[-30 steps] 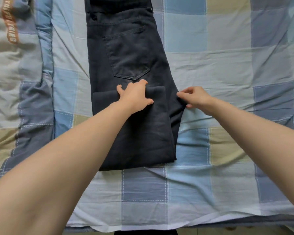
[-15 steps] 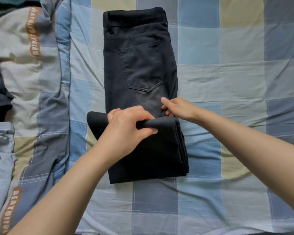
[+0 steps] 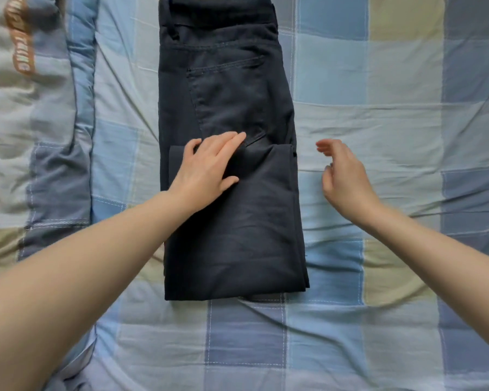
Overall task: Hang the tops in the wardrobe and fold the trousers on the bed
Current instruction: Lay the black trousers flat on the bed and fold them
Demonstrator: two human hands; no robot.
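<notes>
Dark navy trousers (image 3: 232,88) lie on the checked bed cover (image 3: 378,108), waistband at the far end, back pocket facing up. Their legs are folded up over the seat, and the fold's upper edge runs just below the pocket. My left hand (image 3: 209,167) rests flat on that folded edge, fingers straight and pointing away from me. My right hand (image 3: 342,173) hovers above the cover just right of the trousers, fingers loosely curled, holding nothing and not touching the cloth.
A grey top with orange lettering (image 3: 20,52) lies at the far left beside a raised seam in the quilt (image 3: 82,80). Bare checked cover stretches to the right of the trousers and toward me.
My left hand has let go of the folded leg edge it pinched and now lies flat on it. My right hand has come off the trousers and moved right.
</notes>
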